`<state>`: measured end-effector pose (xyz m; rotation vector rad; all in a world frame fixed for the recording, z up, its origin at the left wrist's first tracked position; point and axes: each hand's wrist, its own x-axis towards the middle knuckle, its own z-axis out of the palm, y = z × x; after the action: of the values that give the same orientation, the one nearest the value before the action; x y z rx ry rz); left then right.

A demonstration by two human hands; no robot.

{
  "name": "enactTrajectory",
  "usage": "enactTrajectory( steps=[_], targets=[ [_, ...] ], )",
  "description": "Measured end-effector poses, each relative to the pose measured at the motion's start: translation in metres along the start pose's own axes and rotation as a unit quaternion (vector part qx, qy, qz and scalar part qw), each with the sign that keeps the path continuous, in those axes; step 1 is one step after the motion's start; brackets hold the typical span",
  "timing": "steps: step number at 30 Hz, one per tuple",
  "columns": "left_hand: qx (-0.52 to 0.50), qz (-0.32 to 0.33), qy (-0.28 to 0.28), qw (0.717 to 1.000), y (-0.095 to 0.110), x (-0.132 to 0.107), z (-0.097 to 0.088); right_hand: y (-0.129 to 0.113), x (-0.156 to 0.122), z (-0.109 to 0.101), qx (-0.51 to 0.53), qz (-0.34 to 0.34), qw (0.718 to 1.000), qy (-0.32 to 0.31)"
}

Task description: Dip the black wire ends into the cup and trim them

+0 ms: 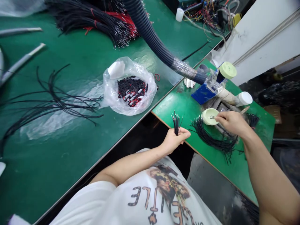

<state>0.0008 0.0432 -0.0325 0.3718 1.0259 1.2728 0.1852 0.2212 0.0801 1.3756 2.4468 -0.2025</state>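
My left hand [174, 139] is closed around a small bunch of black wires [176, 124], their bare silvery ends pointing up. It is over the near edge of the small green table. My right hand [231, 122] pinches a few thin black wires [212, 117], whose tips reach into a pale green round tub [209, 113]. What the tub holds is hard to make out. Beside the tub and below my right hand, a larger curved bundle of black wires [211, 137] lies on the small table.
A clear plastic bag [110, 93] of small black, red and grey pieces sits on the large green table [70, 168]. Loose black wires [58, 103] and thick wire bundles [77, 15] lie there too. A ribbed hose [157, 43] runs down to a blue box [203, 93] behind the tub.
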Motion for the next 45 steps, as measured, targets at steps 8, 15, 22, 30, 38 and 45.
enactTrajectory(
  steps=[8,15,22,30,38,45],
  targets=[
    [0.015,0.004,-0.008,1.0,-0.001,0.001,-0.001,-0.001,0.021,0.005,-0.055,-0.035,0.995,-0.073],
    [0.011,0.004,-0.008,1.0,-0.005,0.003,-0.002,-0.006,0.026,0.006,-0.094,-0.016,0.991,-0.097],
    [0.023,0.005,-0.01,1.0,-0.005,0.003,-0.003,-0.009,0.025,0.003,-0.098,-0.017,0.99,-0.101],
    [0.032,0.001,-0.016,0.999,-0.006,0.003,-0.005,0.053,-0.007,-0.021,0.116,0.1,0.985,-0.078],
    [0.044,0.002,-0.006,0.999,-0.007,0.003,-0.004,0.112,0.003,0.009,0.172,0.207,0.96,-0.071],
    [0.049,0.002,-0.007,0.999,-0.008,0.003,-0.004,0.124,0.021,0.022,0.194,0.213,0.954,-0.087]
  ],
)
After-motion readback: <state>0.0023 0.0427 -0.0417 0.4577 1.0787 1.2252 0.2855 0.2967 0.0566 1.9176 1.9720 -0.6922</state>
